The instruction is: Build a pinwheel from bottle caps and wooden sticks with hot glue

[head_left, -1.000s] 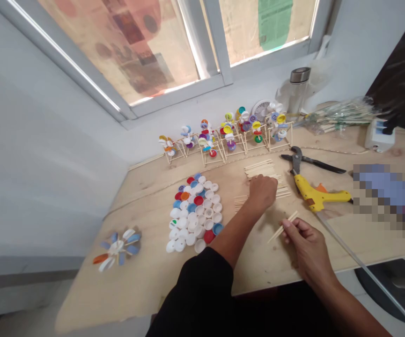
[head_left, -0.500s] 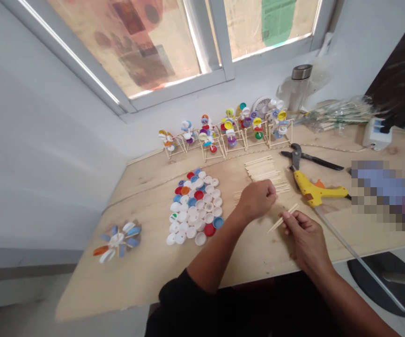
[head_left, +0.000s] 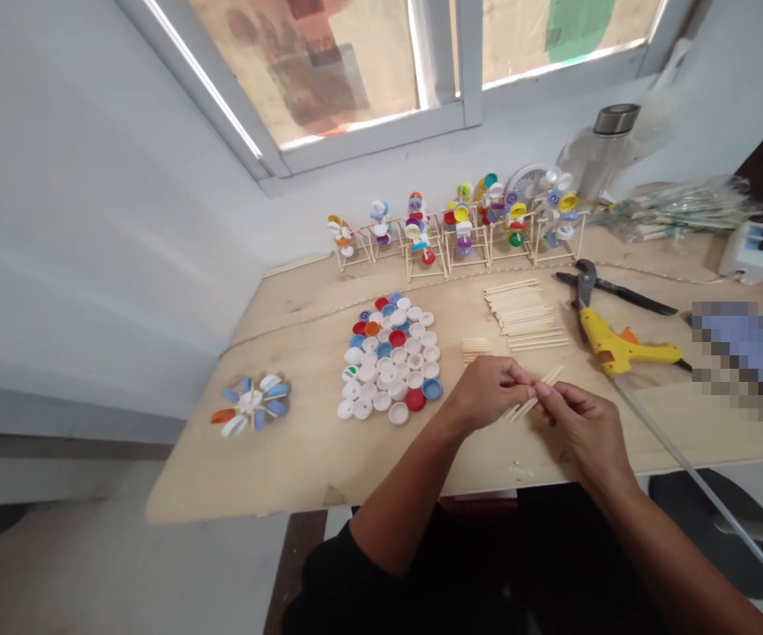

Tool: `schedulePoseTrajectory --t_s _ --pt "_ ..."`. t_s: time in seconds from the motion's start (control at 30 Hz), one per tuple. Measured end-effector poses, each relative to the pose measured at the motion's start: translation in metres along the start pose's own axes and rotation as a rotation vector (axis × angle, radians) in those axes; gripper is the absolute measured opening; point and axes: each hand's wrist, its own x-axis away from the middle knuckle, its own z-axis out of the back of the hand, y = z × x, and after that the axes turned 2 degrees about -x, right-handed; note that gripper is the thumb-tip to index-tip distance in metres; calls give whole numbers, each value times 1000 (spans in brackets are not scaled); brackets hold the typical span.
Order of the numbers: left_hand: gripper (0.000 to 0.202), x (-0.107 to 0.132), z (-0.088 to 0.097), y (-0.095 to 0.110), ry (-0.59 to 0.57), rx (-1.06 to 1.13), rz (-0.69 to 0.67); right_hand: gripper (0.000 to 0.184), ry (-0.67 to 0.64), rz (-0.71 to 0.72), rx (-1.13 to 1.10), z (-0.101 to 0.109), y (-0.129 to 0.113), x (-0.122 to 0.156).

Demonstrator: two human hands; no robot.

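Note:
My left hand point(head_left: 490, 391) and my right hand point(head_left: 583, 425) meet above the front of the wooden tabletop point(head_left: 302, 441). Both pinch a few thin wooden sticks point(head_left: 534, 395) between their fingertips. Just behind the hands lie a small bundle of short sticks point(head_left: 475, 348) and a larger pile of sticks point(head_left: 527, 313). A patch of bottle caps point(head_left: 391, 357), mostly white with some red and blue, lies to the left of my left hand.
A yellow glue gun point(head_left: 623, 349) and black pliers point(head_left: 609, 289) lie at the right. A row of stick-and-cap models point(head_left: 460, 225) stands along the wall under the window, with a steel-lidded bottle point(head_left: 602, 150) behind. A cap pinwheel point(head_left: 250, 407) lies far left.
My left hand came back from the stick pile toward me and joined my right hand on the sticks. The camera shifted left and down.

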Motion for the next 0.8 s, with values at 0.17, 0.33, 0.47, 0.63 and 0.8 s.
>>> schedulePoseTrajectory --t_s 0.17,0.33,0.47,0.63,0.8 --pt "12 5 2 -2 6 44 1 37 -41 6 7 -1 0 2" --pt "8 7 3 -6 9 -7 0 37 -62 -6 -3 -4 -3 6" --pt "6 10 2 -9 13 -14 -10 40 -86 15 10 -4 -3 8" --pt "7 15 0 -11 41 30 -23 40 -98 21 -8 -5 2 9" --pt "10 20 2 -12 60 107 -14 37 -100 30 -34 -8 4 13"
